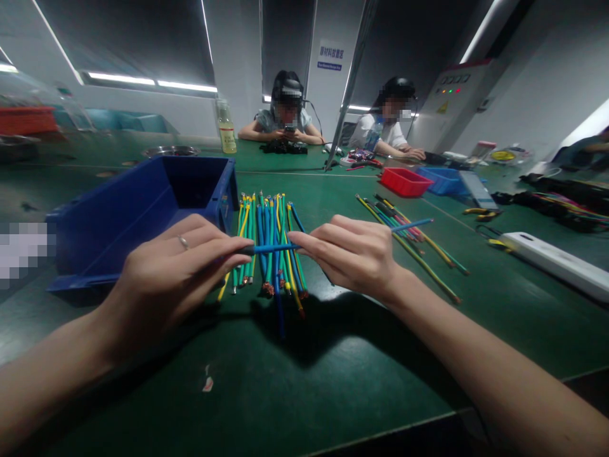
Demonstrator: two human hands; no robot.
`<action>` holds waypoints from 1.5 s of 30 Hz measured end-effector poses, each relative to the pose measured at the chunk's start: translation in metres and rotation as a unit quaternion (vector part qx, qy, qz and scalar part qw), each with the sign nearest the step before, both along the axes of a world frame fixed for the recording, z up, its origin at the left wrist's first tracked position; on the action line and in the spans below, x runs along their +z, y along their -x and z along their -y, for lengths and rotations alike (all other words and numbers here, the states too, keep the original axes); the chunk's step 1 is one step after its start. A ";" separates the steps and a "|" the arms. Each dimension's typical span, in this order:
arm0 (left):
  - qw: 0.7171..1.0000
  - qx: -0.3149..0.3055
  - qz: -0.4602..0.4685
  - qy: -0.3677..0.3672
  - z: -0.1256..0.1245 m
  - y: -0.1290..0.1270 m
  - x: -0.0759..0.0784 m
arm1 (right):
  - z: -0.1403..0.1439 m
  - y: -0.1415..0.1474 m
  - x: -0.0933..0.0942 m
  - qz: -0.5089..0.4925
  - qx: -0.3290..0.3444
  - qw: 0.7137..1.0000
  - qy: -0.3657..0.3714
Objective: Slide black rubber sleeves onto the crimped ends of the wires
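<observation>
The left hand and right hand face each other, fingertips near but apart. Each pinches with thumb against fingers, backs of the hands turned up. Behind them, the bare left forearm and right forearm spread outward and back, away from each other.

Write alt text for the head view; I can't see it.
A left hand and a right hand pinch a blue wire above a green table. Green, blue and yellow wires lie on it, with a blue bin to their left.
</observation>
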State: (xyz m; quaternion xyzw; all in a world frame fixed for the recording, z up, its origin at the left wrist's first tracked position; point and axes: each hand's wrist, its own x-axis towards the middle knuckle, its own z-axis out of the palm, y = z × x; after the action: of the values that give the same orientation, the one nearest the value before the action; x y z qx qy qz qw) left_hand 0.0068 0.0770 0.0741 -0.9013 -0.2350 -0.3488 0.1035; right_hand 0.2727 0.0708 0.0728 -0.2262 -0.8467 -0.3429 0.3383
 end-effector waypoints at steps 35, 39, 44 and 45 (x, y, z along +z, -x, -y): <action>0.999 0.007 -0.051 -0.005 -0.002 -0.003 -0.003 | 0.002 0.004 -0.003 0.013 -0.016 0.998 0.055; 0.998 0.012 -0.056 -0.013 0.000 -0.006 -0.004 | 0.003 0.006 -0.003 0.016 -0.007 0.998 0.053; 0.998 -0.001 -0.060 0.002 0.003 -0.008 -0.007 | 0.003 0.007 -0.005 0.021 0.016 0.998 0.058; 0.998 -0.006 -0.063 0.004 0.003 -0.008 -0.007 | 0.003 0.007 -0.005 0.025 0.017 0.998 0.061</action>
State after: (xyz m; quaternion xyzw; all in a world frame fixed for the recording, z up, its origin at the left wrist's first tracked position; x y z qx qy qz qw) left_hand 0.0150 0.0737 0.0666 -0.9232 -0.2240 -0.2911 0.1128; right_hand 0.2655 0.0674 0.0675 -0.2231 -0.8782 -0.2902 0.3080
